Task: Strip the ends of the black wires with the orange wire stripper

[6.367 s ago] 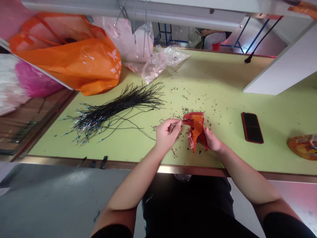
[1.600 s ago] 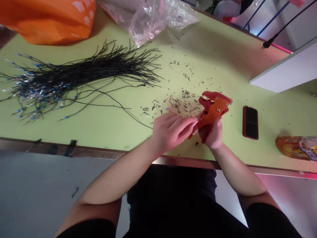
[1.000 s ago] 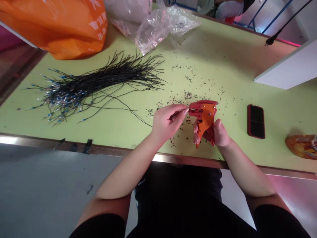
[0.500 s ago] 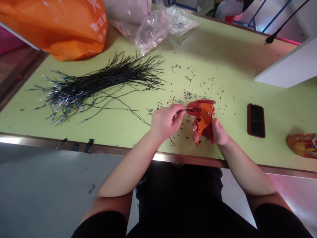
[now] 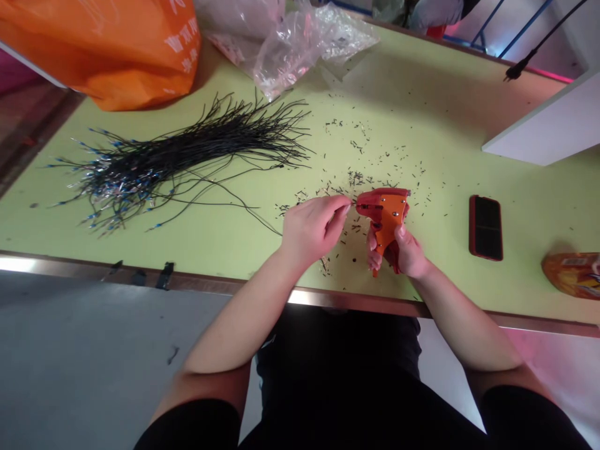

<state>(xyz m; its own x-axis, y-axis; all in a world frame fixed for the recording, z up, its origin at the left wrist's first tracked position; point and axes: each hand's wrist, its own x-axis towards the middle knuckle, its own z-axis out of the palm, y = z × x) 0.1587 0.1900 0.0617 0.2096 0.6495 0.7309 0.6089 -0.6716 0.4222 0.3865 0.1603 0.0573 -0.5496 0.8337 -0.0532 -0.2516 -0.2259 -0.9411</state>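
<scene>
My right hand (image 5: 407,251) is wrapped round the handles of an orange and red wire stripper (image 5: 389,211), whose jaws face left. Just left of those jaws, my left hand (image 5: 313,226) pinches a thin black wire (image 5: 353,204); its tip is at the mouth of the tool. The rest of that wire is mostly hidden by my hand. A large bundle of black wires (image 5: 201,144) lies to the left, with blue and silvery bits at its left ends. Short black offcuts (image 5: 357,179) are scattered around the tool.
An orange bag (image 5: 140,56) and clear plastic bags (image 5: 290,53) stand at the back. On the right lie a phone (image 5: 485,227) and an orange-labelled container (image 5: 572,275). A white panel (image 5: 544,122) juts in, near a black plug (image 5: 514,70). The metal table edge (image 5: 244,286) runs in front.
My right hand has closed further round the stripper's handles. My left hand's wire end has come back from inside the jaws to their mouth.
</scene>
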